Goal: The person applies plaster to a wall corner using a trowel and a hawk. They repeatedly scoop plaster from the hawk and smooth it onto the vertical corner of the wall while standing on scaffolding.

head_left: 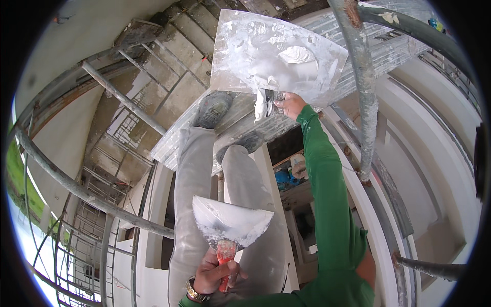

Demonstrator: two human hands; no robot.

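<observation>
My left hand (217,273), with a metal-banded watch at its wrist, is wrapped round the red handle of a wide putty knife (232,221). White putty coats its broad blade, which points away from me over my legs. At arm's length, my right hand (291,106) is closed on a grey, putty-smeared handle (276,97) at the near edge of a large pale board (235,43). A mound of white putty (297,55) lies on the board's right part, with smears around it. Whether the handle is fixed to the board I cannot tell.
My shoes (214,109) stand on putty-spattered scaffold planks (174,139), with a drop below them. Scaffold pipes rise at the right (364,97) and cross at the left (92,197). White ledges (434,117) run along the right; stairs (192,25) lie far below.
</observation>
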